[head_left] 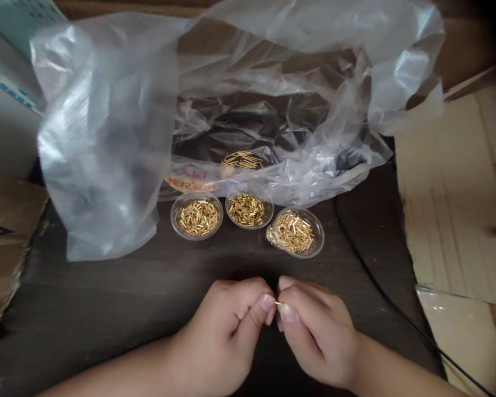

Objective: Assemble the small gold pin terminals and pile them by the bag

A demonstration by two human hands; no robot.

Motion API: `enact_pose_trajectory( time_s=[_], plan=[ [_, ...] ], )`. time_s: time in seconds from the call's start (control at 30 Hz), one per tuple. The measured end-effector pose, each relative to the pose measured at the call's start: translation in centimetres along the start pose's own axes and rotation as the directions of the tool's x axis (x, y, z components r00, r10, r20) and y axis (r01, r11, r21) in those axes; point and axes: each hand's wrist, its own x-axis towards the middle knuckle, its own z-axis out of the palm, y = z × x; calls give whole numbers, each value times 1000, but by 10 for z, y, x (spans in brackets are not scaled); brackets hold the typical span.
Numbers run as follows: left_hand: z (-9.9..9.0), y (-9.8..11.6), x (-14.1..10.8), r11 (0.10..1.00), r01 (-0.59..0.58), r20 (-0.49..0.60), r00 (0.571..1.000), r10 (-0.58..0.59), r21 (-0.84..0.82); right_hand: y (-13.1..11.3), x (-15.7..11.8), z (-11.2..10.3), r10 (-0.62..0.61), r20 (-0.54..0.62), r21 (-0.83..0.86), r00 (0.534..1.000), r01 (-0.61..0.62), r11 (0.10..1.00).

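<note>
Where the dark tabletop (119,309) meets the left edge of the frame, brown cardboard (8,237) lies alongside it. A clear plastic bag (103,132) extends from the upper left across the upper centre to the upper right; its surface is crumpled. Red and yellow print (192,181) is visible on its lower part, left of centre.

The left cup (197,216), round and transparent, stands at centre left, just below the print, and contains short gold-coloured pieces. The left hand (231,325) is at lower centre, closed, with the thumb against the curled forefinger; whether it grips anything cannot be determined. The middle cup (249,207) stands just beside the left cup and contains similar pieces. Above it, a small group of loose gold pins (243,160) lies at the bag, in a scattered heap; whether they are inside it cannot be determined.

The single gold pin (278,302) is located at lower centre, between the two hands. The right hand (320,325) pinches it between thumb and forefinger, one end projecting toward the left thumb. The right cup (300,232), also filled with gold pieces, stands above this hand. A black cable (372,278) runs diagonally to the lower right, beside a cardboard sheet (450,193).
</note>
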Motion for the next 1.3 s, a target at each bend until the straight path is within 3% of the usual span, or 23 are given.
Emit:
enact_pose_trajectory(
  time_s=[0.3,0.53,0.63,0.7,0.77,0.87,0.97,1.03,1.13,1.3],
  plan=[
    [-5,7,-2,999,49,65,997,-49,4,-1,4,3,13,-79,83,997,-7,997],
    [-8,16,-4,992,122,117,985,-125,35,2,5,3,-3,-41,156,999,9,988],
    [-15,22,-7,991,96,91,990,-104,93,3,7,2,8,-45,219,999,2,976],
    [-23,24,-6,973,18,65,997,-34,231,3,7,2,17,-59,220,998,-4,976],
    [-31,22,-4,891,-136,101,990,102,433,3,8,2,19,-64,204,998,-6,979],
    [-39,15,2,638,-382,260,924,281,669,3,9,2,7,-54,180,999,3,984],
    [-41,8,7,427,-505,373,856,357,750,4,10,3,-1,-42,173,999,9,985],
    [-42,6,7,366,-548,413,825,386,752,4,11,3,-8,-28,161,1000,12,987],
    [-43,5,6,413,-569,423,815,395,711,3,11,2,-28,7,128,1000,27,991],
    [-43,5,5,618,-523,381,852,359,587,1,12,2,2,51,181,999,-11,983]
  ],
)
